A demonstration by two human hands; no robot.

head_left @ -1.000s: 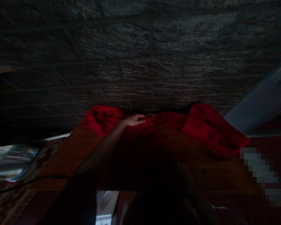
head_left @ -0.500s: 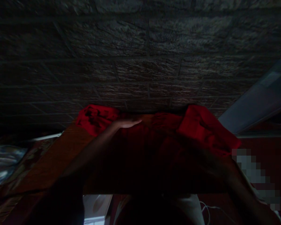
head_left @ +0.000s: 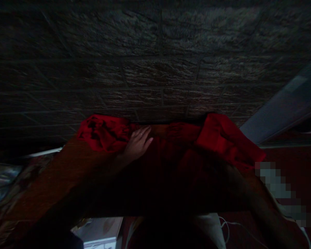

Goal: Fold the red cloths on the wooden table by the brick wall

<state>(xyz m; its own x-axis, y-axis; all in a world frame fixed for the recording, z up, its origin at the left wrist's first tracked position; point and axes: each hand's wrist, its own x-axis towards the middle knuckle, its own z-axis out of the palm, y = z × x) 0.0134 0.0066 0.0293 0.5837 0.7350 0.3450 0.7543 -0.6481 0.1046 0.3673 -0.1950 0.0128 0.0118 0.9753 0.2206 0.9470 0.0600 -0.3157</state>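
A red cloth lies across the wooden table [head_left: 54,173], its middle deep in shadow. To the left is a crumpled red part [head_left: 102,133], and on the right a folded red flap [head_left: 223,135]. My left hand [head_left: 138,143] rests palm down by the inner edge of the crumpled part, fingers stretched out and a ring on one of them. My right hand [head_left: 229,169] is at the lower edge of the right flap; darkness hides its fingers, so I cannot see whether it holds the cloth.
A stone-block wall [head_left: 150,72] rises right behind the table. A pale post [head_left: 274,103] slants at the right. Below the front edge are a white box [head_left: 103,228] and a white cord [head_left: 225,224]. Shiny plastic packaging [head_left: 3,180] lies at far left.
My left hand has turned from edge-on to palm down, fingers now angled away from me. The crumpled red part sits slightly farther left. My right arm has barely moved.
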